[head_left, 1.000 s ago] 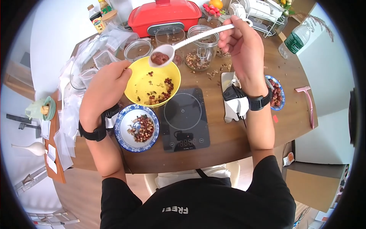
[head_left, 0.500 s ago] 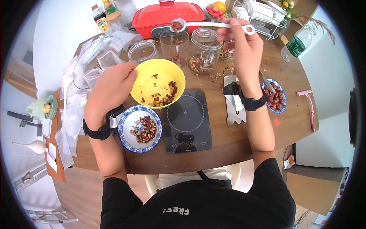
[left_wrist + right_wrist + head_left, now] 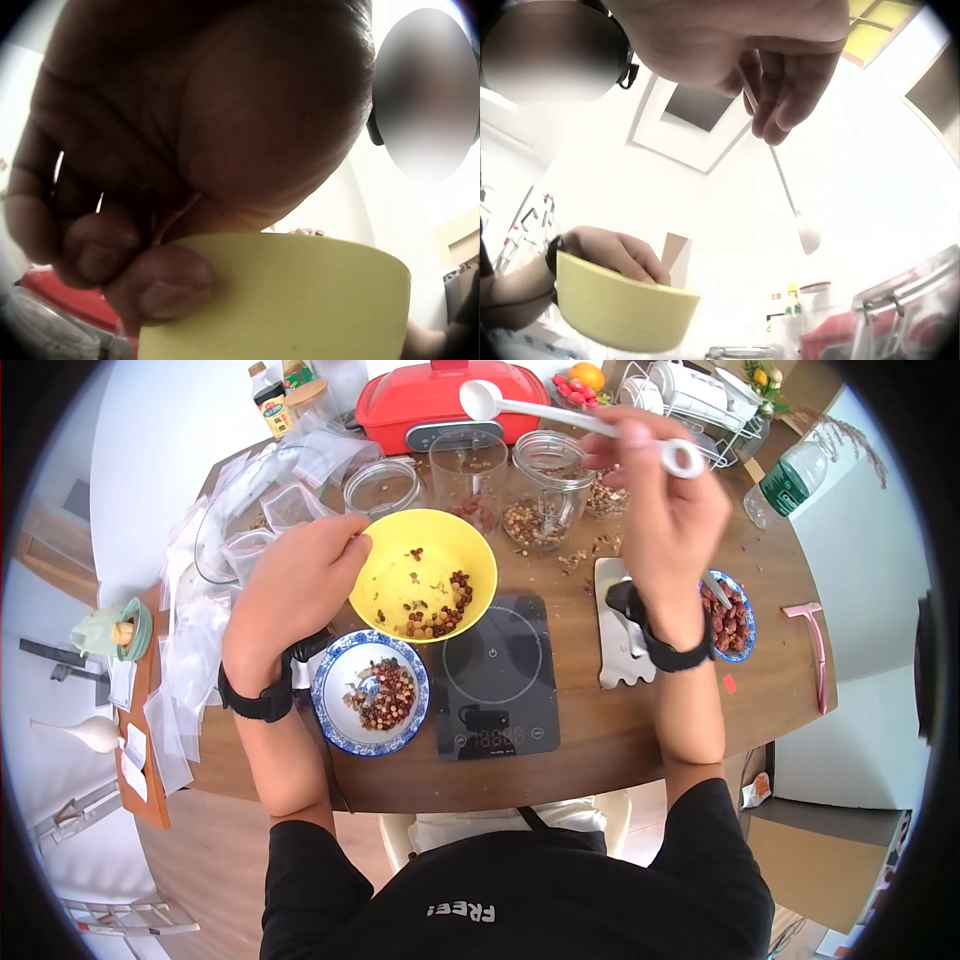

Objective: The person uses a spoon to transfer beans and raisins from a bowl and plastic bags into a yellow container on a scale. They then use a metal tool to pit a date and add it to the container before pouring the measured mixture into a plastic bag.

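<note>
My left hand (image 3: 308,572) pinches the rim of a yellow bowl (image 3: 385,545), fingers outside it in the left wrist view. Beans and small dark bits lie at the bowl's near right side. High over the table's far part, my right hand (image 3: 672,520) holds a white long-handled spoon (image 3: 555,412) by its handle, below the ring end. The spoon's head looks white inside and overlaps the red cooker (image 3: 400,405) in the head view. Below it stands a clear open container (image 3: 465,475) with reddish pieces at the bottom. A blue-and-white bowl (image 3: 340,725) of mixed beans sits near my left wrist.
A black induction plate (image 3: 500,715) lies in the middle. Beside the container stands a glass jar (image 3: 545,510) of beans. At right are a blue-rimmed dish (image 3: 735,645) of dark red dried fruit, a pink peeler-shaped tool (image 3: 815,650) and a bottle (image 3: 790,485). Plastic bags (image 3: 190,670) cover the left side.
The spoon has moved from over the yellow bowl, away and upward; the reddish pieces in it no longer show. My left hand still holds the bowl, nearly in place.
</note>
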Tool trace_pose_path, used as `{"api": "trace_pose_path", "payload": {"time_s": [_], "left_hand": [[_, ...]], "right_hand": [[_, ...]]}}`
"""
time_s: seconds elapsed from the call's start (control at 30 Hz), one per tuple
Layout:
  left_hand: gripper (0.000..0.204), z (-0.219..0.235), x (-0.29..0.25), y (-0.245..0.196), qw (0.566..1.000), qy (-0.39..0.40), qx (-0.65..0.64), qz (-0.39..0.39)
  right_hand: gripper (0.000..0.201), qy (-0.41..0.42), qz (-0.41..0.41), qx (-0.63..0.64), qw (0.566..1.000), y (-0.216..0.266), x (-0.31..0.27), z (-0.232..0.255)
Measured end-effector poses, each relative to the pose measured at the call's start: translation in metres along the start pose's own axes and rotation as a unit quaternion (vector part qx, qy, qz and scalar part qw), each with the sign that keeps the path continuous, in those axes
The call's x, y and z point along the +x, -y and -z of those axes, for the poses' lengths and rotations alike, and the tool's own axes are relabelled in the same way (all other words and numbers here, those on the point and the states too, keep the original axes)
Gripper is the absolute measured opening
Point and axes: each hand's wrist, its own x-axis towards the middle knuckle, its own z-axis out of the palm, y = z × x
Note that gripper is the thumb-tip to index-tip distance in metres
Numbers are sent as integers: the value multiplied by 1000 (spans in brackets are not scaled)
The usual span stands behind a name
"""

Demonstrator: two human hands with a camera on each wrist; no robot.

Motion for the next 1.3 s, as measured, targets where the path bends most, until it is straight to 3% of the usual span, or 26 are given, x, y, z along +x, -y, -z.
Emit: {"api": "trace_pose_path", "payload": {"time_s": [0.03,0.1,0.17,0.2,0.23,0.27,0.33,0.47,0.57,0.7,0.8,0.87,0.97,1.07,1.3], "left_hand": [[29,-2,0,2,1000,-9,3,-15],[28,-5,0,5,1000,-17,6,-21],[28,-7,0,6,998,-36,6,-48],[30,-3,1,6,999,2,22,-29],[30,-4,0,5,999,5,22,-26],[30,-5,-1,3,999,-9,23,-33],[29,-5,-1,-4,998,-22,25,-45],[26,-5,-4,-15,996,-71,18,-56],[23,-6,-4,-14,992,-103,36,-67],[20,-7,-5,-14,989,-113,38,-86],[19,-9,-4,-15,990,-103,28,-93],[22,-7,-4,-17,993,-87,23,-83],[25,-6,-4,-17,995,-71,18,-74],[24,-7,-5,-17,995,-74,17,-71],[24,-7,-4,-15,994,-72,24,-76]], "right_hand": [[25,-13,-4,62,998,10,2,4],[28,-36,-30,50,998,34,6,14],[36,32,-27,35,999,47,7,29],[37,88,-8,59,994,46,8,35],[37,143,9,80,986,46,8,39],[37,143,6,81,986,48,7,39],[32,254,30,64,965,53,8,34],[18,311,104,7,945,50,12,23],[17,368,104,30,924,49,14,25],[16,384,57,44,920,56,13,27],[16,371,94,42,923,53,12,22],[16,406,60,78,909,51,10,20],[17,384,29,92,918,56,11,25],[17,349,33,56,935,55,11,27],[19,357,58,49,931,52,12,29]]}}
